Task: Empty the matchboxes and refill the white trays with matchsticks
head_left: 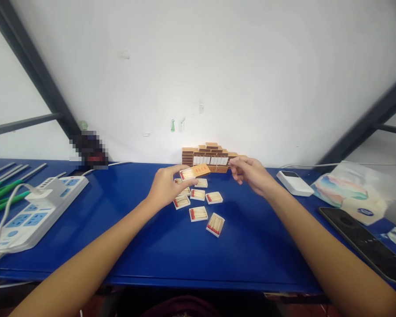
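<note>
My left hand [166, 182] is closed on a matchbox [202, 169]. Its orange sleeve is slid partway off, and red-tipped matches show in the white tray. My right hand [249, 172] is raised in front of the right end of a stack of matchboxes [188, 155], fingers curled and pressed together; what they hold, if anything, is too small to make out. Several open match trays lie below the hands, among them one tray [198, 214], a tilted tray [215, 224] and another tray [214, 197]. A few trays are partly hidden behind my left hand.
A white power strip [49, 211] with a plugged cable and green-handled tools [6, 196] lie at left. On the right are a white device [295, 182], a tissue pack [353, 193] and a black phone [366, 242]. The wall [198, 66] stands behind the blue table [132, 255].
</note>
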